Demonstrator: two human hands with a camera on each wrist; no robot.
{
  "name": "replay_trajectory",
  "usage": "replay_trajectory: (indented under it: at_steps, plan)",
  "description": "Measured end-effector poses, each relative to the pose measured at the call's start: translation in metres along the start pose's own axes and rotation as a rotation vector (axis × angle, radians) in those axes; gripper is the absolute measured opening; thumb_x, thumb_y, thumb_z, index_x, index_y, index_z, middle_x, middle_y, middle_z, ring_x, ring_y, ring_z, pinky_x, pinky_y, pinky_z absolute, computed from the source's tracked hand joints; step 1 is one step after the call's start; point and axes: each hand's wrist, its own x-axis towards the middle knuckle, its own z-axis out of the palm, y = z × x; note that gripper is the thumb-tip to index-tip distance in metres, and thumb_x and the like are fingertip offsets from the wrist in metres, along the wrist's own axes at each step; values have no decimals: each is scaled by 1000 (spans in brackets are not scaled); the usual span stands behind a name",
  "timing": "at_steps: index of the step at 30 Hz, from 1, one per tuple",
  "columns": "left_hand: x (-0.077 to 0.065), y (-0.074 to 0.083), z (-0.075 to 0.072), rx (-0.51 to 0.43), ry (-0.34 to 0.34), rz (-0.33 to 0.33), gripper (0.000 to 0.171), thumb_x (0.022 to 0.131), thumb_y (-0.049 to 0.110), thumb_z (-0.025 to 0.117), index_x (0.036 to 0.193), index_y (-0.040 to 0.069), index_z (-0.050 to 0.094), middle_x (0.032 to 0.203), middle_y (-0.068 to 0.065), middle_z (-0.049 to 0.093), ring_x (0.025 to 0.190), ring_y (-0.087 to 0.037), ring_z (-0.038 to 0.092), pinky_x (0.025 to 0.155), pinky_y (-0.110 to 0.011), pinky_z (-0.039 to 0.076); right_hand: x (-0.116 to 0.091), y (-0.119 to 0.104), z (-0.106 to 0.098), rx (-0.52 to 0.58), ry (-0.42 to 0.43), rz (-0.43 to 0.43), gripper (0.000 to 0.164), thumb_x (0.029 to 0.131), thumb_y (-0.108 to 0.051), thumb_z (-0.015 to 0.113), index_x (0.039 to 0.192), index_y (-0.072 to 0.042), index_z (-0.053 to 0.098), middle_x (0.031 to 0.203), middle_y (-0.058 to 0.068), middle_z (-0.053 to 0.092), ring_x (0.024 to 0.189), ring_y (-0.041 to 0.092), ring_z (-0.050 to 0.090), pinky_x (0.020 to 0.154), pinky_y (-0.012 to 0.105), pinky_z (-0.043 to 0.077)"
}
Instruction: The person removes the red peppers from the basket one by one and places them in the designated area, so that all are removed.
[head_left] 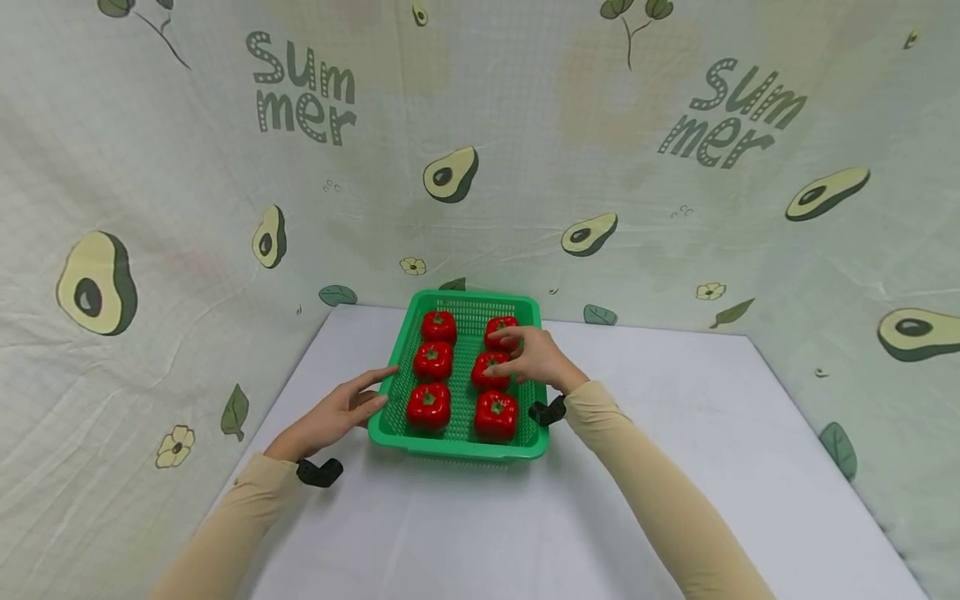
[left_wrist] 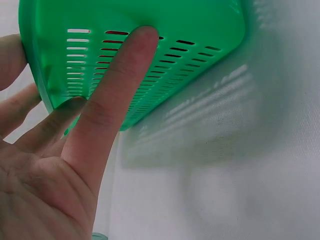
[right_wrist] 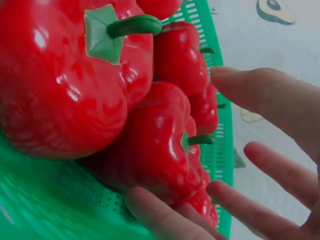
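Observation:
Several glossy red bell peppers with green stems stand in two rows in a green plastic basket (head_left: 468, 450). My left hand (head_left: 330, 417) is at the basket's left side. One long straight finger (left_wrist: 112, 90) touches the slotted outer wall, and other fingertips are by the rim. Over the right row my right hand (head_left: 538, 358) has its fingers spread above the middle bell pepper (head_left: 486, 368). The far bell pepper (head_left: 501, 323) is partly covered by that hand. In the right wrist view, a fingertip overlaps the lower edge of a bell pepper (right_wrist: 155, 150); no finger is curled round it.
The basket stands on a white table (head_left: 450, 533) near its back edge. A pale cloth (head_left: 517, 100) printed with avocados hangs behind and at both sides. The near right bell pepper (head_left: 496, 418) sits close to my right wrist's black camera strap (head_left: 547, 411).

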Motion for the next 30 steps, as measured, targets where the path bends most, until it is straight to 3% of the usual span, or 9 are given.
replay_trajectory:
  at_steps: [11,16,21,30]
  plan:
    - [0,1,3,-46,-1,-36,62,116,24,58,172,15,34,176,-18,32,146,-45,51,95,-39,61,5,-1,8,-62,-3,38,61,91,-16,93,145,-3,68,145,25,63,114,35,65,78,52,66]
    - [-2,0,3,-53,5,-34,61,117,24,57,173,15,33,177,-17,30,150,-47,47,94,-40,61,11,1,12,-86,-21,39,59,92,-16,92,145,-3,68,143,24,64,125,37,61,79,46,66]
    - [-3,2,4,-67,-4,-35,61,117,24,56,173,14,33,177,-17,30,148,-47,49,94,-41,61,14,1,14,-131,-21,44,56,90,-16,93,141,-4,72,140,22,67,127,37,61,81,37,65]
    - [-2,3,3,-51,4,-34,62,117,23,55,173,10,32,177,-20,29,147,-47,50,92,-42,62,18,-1,17,-142,-34,61,57,89,-16,94,140,-1,72,135,21,69,121,36,63,77,36,65]
